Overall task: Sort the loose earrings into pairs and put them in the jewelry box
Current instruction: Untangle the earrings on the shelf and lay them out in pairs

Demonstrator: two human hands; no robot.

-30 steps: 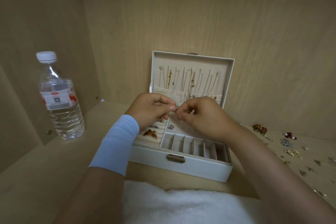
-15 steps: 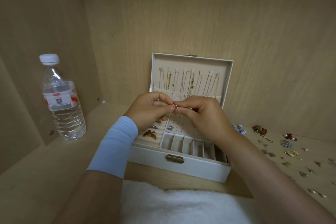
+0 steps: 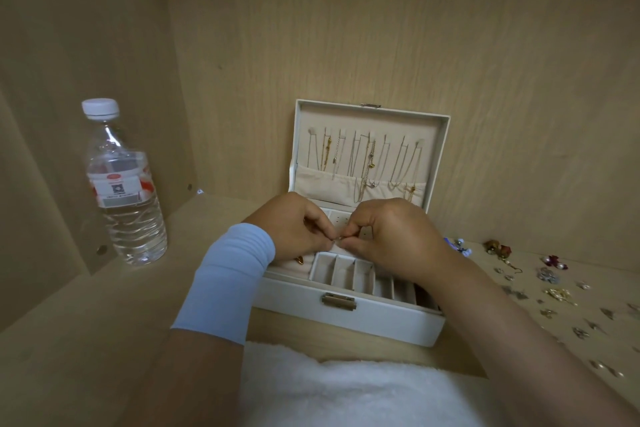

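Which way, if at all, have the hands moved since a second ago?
Yes: left hand and right hand, pinching a small earring, dropped from the lid's pocket level toward the tray of the jewelry box.

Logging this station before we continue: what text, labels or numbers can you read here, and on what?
Water bottle label: red oval logo, a square code and a grey strip of print, all too blurred to read.
Jewelry box: no lettering visible.
Earring pinched by left hand and right hand: too small to show any mark.
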